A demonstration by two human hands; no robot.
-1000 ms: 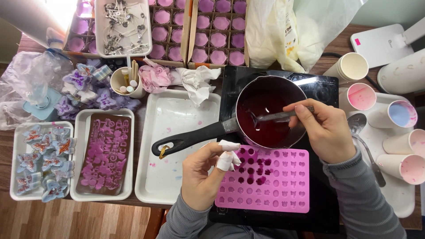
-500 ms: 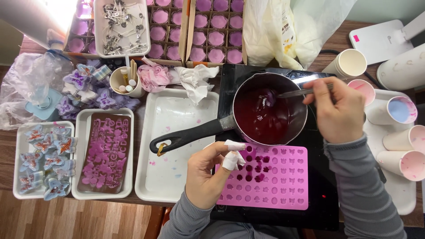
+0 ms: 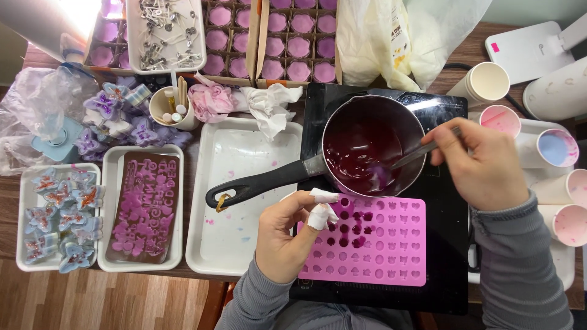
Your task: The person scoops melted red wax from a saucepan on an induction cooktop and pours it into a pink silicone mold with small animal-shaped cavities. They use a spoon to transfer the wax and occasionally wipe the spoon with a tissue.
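Head view: right hand (image 3: 483, 165) grips spoon (image 3: 422, 151) in saucepan (image 3: 373, 146); left hand (image 3: 284, 241) loosely curled, grip empty, on pink mould (image 3: 379, 250).

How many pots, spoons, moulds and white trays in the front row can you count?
Saucepan: 1
Spoon: 1
Pink mould: 1
Brown mould: 1
White trays: 3
Total: 7

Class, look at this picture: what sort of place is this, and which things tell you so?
Probably a home craft bench for casting wax or soap: a saucepan of dark purple liquid, a pink silicone mould partly filled, and boxes of cast purple pieces.
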